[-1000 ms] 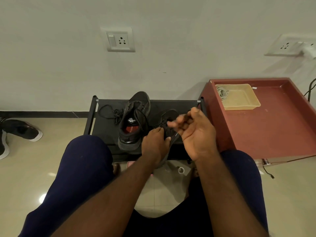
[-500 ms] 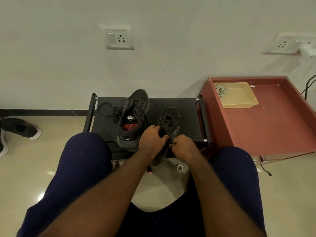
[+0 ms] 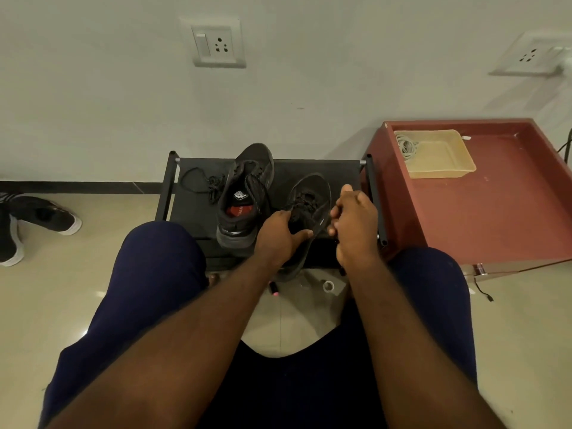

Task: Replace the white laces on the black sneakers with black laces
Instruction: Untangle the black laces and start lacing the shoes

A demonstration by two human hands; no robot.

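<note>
Centrally, held shoe: a black mesh sneaker (image 3: 309, 199) lies over the near right part of the rack, toe toward the wall, heel end reaching past the front edge toward the person.
Left hand: the left hand (image 3: 278, 239) grips this sneaker at its collar, thumb along the side.
Right hand: the right hand (image 3: 353, 224) is raised just beside the sneaker's right side, apart from the left, fingers curled; whether they pinch a lace cannot be told.
Other shoe: a second black sneaker (image 3: 244, 196) with a red insole and white tongue logo stands just left of it, heel over the front edge.
Lace: a loose black lace (image 3: 201, 184) lies on the rack, touching that second sneaker's left side.
Rack: a low black metal-framed shoe rack (image 3: 192, 212) stands against the white wall.
Right side: a red-brown tray-topped cabinet (image 3: 495, 212) holds a beige plastic tray (image 3: 445, 168) containing a coil of pale cord (image 3: 407, 147).
Legs: knees in dark blue trousers (image 3: 161, 264) flank the arms.
Floor: a black shoe with a white sole (image 3: 46, 215) lies far left.
</note>
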